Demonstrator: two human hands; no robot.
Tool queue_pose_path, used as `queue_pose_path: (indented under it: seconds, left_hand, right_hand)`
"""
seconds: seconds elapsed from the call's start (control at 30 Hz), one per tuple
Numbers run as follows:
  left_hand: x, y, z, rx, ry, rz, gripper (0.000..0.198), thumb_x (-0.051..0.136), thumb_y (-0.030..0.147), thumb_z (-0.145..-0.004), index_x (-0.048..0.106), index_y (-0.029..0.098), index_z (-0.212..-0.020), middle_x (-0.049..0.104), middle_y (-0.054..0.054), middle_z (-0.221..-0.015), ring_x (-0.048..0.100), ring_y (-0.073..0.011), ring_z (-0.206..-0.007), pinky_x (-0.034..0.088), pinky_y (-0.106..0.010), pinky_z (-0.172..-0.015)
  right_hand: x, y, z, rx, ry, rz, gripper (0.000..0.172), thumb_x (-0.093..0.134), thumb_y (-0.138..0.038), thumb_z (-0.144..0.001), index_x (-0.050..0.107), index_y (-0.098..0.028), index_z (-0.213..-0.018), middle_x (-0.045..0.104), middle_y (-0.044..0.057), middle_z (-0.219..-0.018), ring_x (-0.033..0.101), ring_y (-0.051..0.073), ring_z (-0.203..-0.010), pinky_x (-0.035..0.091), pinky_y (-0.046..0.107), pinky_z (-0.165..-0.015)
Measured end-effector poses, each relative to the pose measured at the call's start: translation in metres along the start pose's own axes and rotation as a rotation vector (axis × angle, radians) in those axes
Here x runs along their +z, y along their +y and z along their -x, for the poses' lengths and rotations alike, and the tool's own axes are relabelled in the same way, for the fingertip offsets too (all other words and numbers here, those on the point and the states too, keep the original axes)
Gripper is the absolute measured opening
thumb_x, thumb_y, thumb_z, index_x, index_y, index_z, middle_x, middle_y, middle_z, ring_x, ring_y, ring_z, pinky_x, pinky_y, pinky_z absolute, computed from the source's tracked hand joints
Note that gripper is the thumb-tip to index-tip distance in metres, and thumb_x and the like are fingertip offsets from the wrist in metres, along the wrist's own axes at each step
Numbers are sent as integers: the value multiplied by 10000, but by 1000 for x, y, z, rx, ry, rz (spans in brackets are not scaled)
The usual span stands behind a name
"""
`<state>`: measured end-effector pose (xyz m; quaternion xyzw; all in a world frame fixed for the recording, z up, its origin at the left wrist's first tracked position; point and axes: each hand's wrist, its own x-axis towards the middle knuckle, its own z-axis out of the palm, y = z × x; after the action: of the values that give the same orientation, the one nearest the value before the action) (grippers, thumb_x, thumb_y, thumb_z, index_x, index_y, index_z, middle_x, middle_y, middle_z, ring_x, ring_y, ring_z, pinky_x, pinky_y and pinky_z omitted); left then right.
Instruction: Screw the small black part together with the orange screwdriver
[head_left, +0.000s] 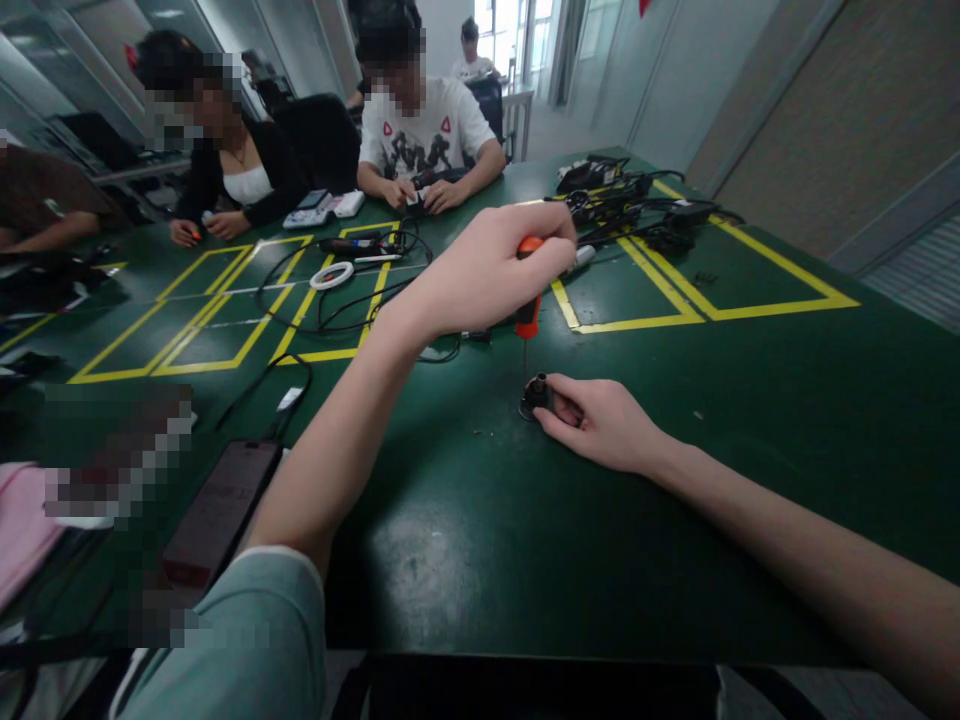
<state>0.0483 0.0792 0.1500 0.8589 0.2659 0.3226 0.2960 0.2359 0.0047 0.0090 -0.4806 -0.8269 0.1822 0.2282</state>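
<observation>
Surface (750, 430), green, fills mid-frame. Left hand (487, 270) has its grip closed round the orange screwdriver (527, 318); right hand (604, 422) has its grip pinched on the small black part (537, 390) just right of centre. A slanted push could skid the tip off, straight into that hand.

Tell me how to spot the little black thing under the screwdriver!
On the big green table, look just nearer than the yellow tape lines. There the left hand holds an orange screwdriver pointing straight down. The part sits under its tip, held by the right hand: small, round, black, away from the cables.
</observation>
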Motion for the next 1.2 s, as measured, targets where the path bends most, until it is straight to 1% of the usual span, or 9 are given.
queue_pose_path:
  seconds: [0.17,0.23,0.33,0.5,0.6,0.67,0.83,1.0,1.2]
  left_hand:
    - [32,1,-2,-42,-109,610,251,455,290,-1057,681,180,-1057,707,12,-861,715,-95,-781,497,-179,-656]
    - [40,2,-4,-35,-110,769,308,486,369,-1078,690,148,-1011,566,64,-604,481,-25,-447,348,-146,-477]
    - [36,4,-5,-141,-196,859,604,384,538,-1099,627,127,-730,250,100,-452,218,-10,-360,208,-160,-430]
    - [2,-4,-3,-227,-313,949,491,278,246,-1055,579,120,-687,507,0,-614,546,-72,-561,469,-216,-604]
    - [-12,-14,0,-242,-361,798,244,544,240,-1001,599,113,-800,746,-76,-944,749,-172,-932,572,-326,-861]
    - [-14,-19,0,-185,-410,782,196,733,241,-881,575,146,-814,773,-80,-1106,770,-220,-1058,595,-358,-912]
    - [1,-18,-4,-255,-141,562,211,670,283,-950,492,205,-867,580,70,-687,643,-78,-591,490,-205,-600]
    - [1,-7,-1,-189,-308,628,259,468,416,-1082,563,212,-955,366,80,-576,387,-71,-448,369,-221,-517]
    - [-20,-4,4,-205,-472,758,369,455,283,-1075,731,147,-871,624,-52,-786,604,-149,-753,511,-313,-746]
  right_hand:
    - [-1,-1,0,-8,5,-5,152,570,-351,-932,604,-205,-909,513,-48,-577,467,126,-493,301,254,-546]
    - [-1,-2,0,-2,1,-8,148,568,-349,-931,597,-207,-902,512,-47,-578,470,129,-493,304,255,-549]
    - [-1,-2,0,10,-8,-17,151,562,-354,-935,589,-211,-899,506,-49,-579,467,131,-492,316,258,-558]
    - [-1,-1,1,-8,-4,-21,134,570,-339,-942,603,-210,-936,507,-56,-585,461,125,-492,320,254,-562]
    - [-1,-1,1,-11,-10,-20,143,564,-340,-948,612,-205,-962,515,-51,-597,461,129,-499,317,259,-562]
    - [-2,-1,1,-3,-15,-21,156,559,-344,-948,614,-200,-967,525,-45,-606,468,131,-507,320,260,-564]
    - [-2,-2,0,-2,-25,-30,168,568,-337,-946,635,-193,-999,545,-41,-611,476,133,-520,320,256,-570]
    - [-1,-3,0,5,-39,-48,159,570,-314,-957,655,-188,-1002,548,-42,-615,478,128,-527,317,255,-584]
    - [-1,-4,0,6,-36,-50,144,569,-304,-958,649,-184,-977,523,-52,-602,452,113,-515,299,250,-585]
